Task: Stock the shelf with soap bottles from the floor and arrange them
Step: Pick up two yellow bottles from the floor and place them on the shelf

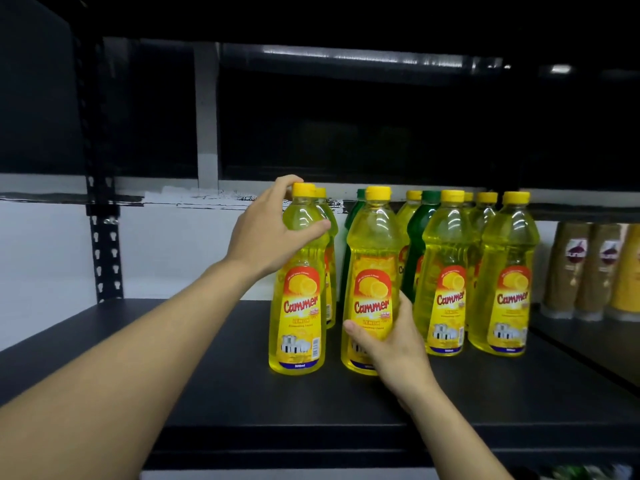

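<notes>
the brand "cammer" is printed in red on the labels of the yellow soap bottles. under it "lemon" is written. smaller lines on the labels cannot be read.

Bottles showing glossy clear plastic, paper-like labels; caps looking smooth plastic; shelf appearing matt black; upright looking perforated metal.

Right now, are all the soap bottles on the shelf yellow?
No, at least two green bottles stand in the back row behind the yellow bottles on the shelf.
</notes>
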